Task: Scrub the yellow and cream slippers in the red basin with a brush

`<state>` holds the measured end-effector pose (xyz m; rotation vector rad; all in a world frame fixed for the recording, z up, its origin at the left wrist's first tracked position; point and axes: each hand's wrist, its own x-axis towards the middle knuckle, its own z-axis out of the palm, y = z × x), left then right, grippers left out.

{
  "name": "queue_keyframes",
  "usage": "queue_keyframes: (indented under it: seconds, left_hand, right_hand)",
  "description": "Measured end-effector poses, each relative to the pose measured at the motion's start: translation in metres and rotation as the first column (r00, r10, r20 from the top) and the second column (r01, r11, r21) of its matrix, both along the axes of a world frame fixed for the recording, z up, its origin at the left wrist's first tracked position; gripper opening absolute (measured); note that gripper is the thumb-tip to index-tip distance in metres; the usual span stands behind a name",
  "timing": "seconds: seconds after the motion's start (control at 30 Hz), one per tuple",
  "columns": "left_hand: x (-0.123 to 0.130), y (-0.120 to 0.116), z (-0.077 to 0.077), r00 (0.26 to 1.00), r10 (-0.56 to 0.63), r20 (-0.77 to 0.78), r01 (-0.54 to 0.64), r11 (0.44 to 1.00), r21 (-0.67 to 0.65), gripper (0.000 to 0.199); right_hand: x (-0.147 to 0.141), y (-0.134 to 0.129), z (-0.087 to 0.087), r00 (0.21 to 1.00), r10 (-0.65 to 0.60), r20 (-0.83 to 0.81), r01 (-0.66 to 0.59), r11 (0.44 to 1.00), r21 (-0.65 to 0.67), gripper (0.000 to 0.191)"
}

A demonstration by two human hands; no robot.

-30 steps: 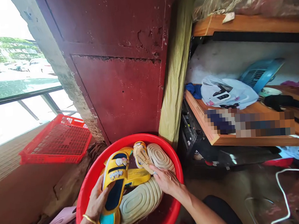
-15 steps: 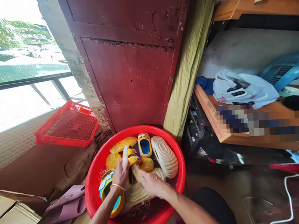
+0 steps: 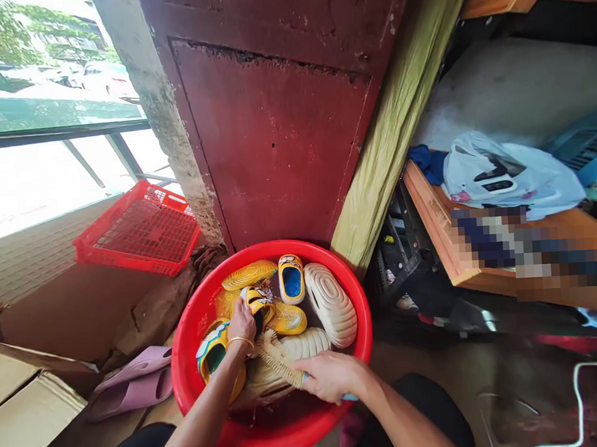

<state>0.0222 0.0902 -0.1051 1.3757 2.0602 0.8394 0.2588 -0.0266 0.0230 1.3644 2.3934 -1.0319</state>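
Your left hand (image 3: 242,325) is gripping the yellow slipper (image 3: 257,296) just beyond its fingers; your right hand (image 3: 334,376) is clasping the brush (image 3: 280,363), extending leftward from its fingers. Bracing the slipper firmly is probably helping you control each stroke.

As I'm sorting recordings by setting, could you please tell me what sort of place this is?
Probably a cluttered entrance area, perhaps of a home or small shop: a maroon door stands beside an opening onto parked cars, with a loaded wooden shelf on the right.
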Motion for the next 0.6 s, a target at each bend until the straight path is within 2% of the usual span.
queue_keyframes:
  seconds: [0.13, 0.3, 0.4, 0.5, 0.6]
  left_hand:
    - [0.013, 0.009, -0.007, 0.999, -0.035, -0.025, 0.032, 0.994, -0.107, 0.054]
    - [0.006, 0.023, -0.010, 0.994, -0.107, -0.004, 0.106, 0.987, -0.117, 0.056]
    - [0.003, 0.024, -0.009, 0.993, -0.119, 0.014, 0.120, 0.987, -0.109, 0.060]
    - [0.003, 0.015, -0.010, 0.991, -0.133, 0.024, 0.135, 0.988, -0.082, 0.059]
    - [0.005, 0.004, -0.013, 0.988, -0.151, 0.026, 0.153, 0.985, -0.078, 0.060]
  right_hand:
    - [0.002, 0.008, -0.004, 0.993, -0.048, 0.112, 0.032, 0.990, 0.139, 0.050]
    - [-0.008, 0.018, -0.019, 0.984, -0.097, 0.150, 0.067, 0.978, 0.198, 0.053]
    - [-0.014, 0.017, -0.021, 0.984, -0.098, 0.147, 0.062, 0.971, 0.231, 0.051]
    - [-0.018, 0.016, -0.020, 0.993, -0.048, 0.111, 0.025, 0.981, 0.193, 0.043]
    - [-0.027, 0.022, -0.022, 0.997, -0.071, 0.037, 0.069, 0.996, 0.065, 0.038]
